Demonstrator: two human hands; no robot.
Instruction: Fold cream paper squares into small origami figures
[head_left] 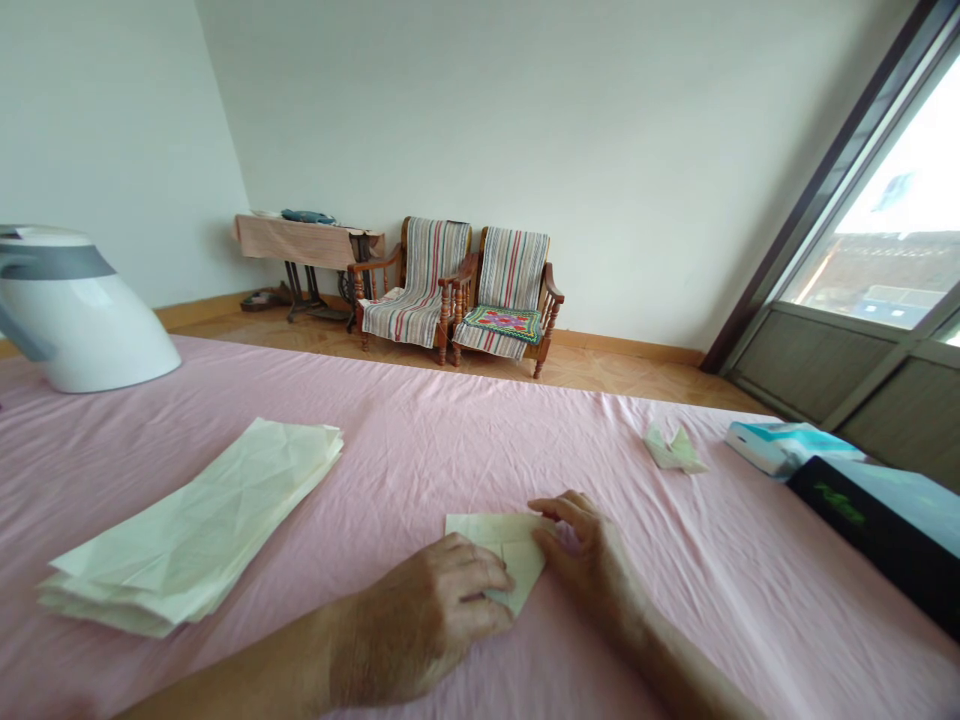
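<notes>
A small folded piece of pale green paper [517, 549] lies on the pink tablecloth in front of me, with crease lines across it. My left hand [435, 610] rests over its left and lower part, fingers curled and pressing it against the cloth. At the paper's right corner, my right hand [589, 560] pinches the edge between thumb and fingers. Part of the paper is hidden under the left fingers. To the left is a stack of creased pale green paper sheets [202, 520]. Beyond my right hand sits a folded paper figure [673, 449] with pointed tips.
A white and grey thermos jug [101, 320] stands at the far left of the pink tablecloth [405, 440]. A blue and white tissue pack [787, 447] and a black box [862, 520] lie at right. Past the table are two wooden armchairs [551, 300] and a cloth-covered sewing table [292, 242].
</notes>
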